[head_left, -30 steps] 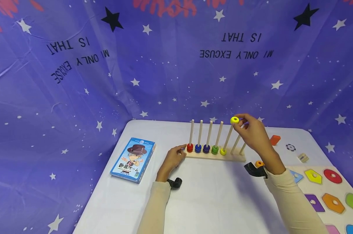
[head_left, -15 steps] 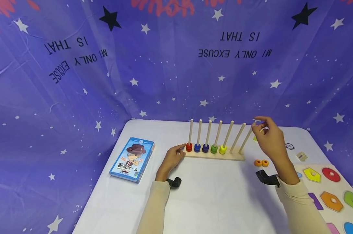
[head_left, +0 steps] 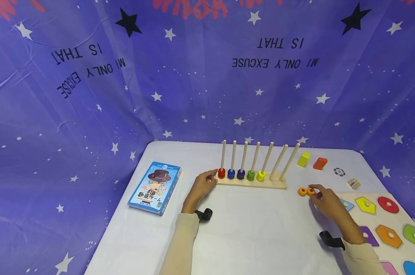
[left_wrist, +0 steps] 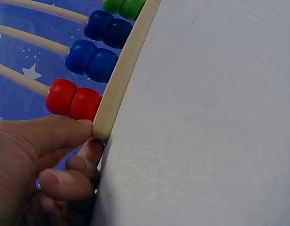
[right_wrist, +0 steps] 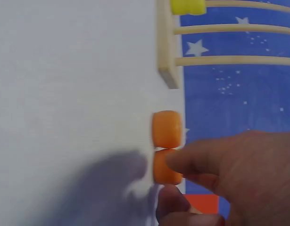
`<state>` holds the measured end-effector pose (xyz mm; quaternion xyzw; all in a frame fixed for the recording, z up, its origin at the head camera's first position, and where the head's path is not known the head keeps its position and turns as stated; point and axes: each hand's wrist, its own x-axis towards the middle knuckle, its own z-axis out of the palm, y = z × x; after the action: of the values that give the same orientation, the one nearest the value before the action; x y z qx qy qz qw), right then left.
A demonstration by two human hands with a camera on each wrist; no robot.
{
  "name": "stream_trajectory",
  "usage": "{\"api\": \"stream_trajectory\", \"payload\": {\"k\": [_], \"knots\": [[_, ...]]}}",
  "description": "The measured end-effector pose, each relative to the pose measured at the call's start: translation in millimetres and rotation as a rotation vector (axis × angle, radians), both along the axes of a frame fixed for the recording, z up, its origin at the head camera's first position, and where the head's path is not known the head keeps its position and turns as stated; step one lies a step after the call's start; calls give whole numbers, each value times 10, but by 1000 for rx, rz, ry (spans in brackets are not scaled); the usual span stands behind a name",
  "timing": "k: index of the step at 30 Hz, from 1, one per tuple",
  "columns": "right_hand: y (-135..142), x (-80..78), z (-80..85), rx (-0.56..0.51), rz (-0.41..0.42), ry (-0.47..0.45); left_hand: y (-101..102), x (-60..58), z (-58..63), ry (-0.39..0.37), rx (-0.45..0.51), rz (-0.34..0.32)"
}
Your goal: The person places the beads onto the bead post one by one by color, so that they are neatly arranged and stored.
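Observation:
A wooden peg rack (head_left: pixel 252 183) stands on the white table with a row of upright pegs. Pairs of red (left_wrist: pixel 71 100), blue (left_wrist: pixel 91 61), dark blue (left_wrist: pixel 108 29), green (head_left: pixel 250 175) and yellow beads (head_left: pixel 260 176) sit low on its pegs; the two rightmost pegs are bare. My left hand (head_left: pixel 201 188) pinches the rack's left end beside the red beads, thumb and fingertip at the base. To the right of the rack, two orange beads (right_wrist: pixel 166 129) lie side by side. My right hand (head_left: pixel 329 202) takes the nearer-to-it orange bead (right_wrist: pixel 162 168) between thumb and finger.
A blue card-game box (head_left: pixel 155 188) lies left. Behind the right hand are a yellow block (head_left: pixel 304 159), an orange-red block (head_left: pixel 320 164), a poker chip (head_left: pixel 339 172) and a small striped wooden piece (head_left: pixel 354 183). A shape-puzzle board (head_left: pixel 399 214) lies front right.
The right hand has let the second yellow bead down onto the yellow peg, then moved right and down to the orange beads. The left hand stays at the rack's end.

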<state>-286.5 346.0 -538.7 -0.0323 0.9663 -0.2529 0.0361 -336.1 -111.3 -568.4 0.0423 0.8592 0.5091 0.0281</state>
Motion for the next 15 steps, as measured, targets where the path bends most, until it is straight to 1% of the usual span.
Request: {"api": "stream_trajectory", "payload": {"k": [2,4,7,9,11,12,15], "knots": [[9,17,-60,3,9,-21,0,3,-6,-8,1,1],[8,38,-102,-3,-1,-27,2,9,-12,-19,-1,2],[0,70,-131,-11,-33,-22,5,16,-23,-22,-4,3],[-26,96,-109,-23,-69,9,7,17,-26,-16,-8,1],[-70,110,-31,-39,-112,82,7,16,-23,-3,-8,-4],[-103,112,33,-54,-130,126,6,14,-19,2,-8,-7],[-241,89,323,-101,-160,270,0,1,-7,3,-8,-3]]}}
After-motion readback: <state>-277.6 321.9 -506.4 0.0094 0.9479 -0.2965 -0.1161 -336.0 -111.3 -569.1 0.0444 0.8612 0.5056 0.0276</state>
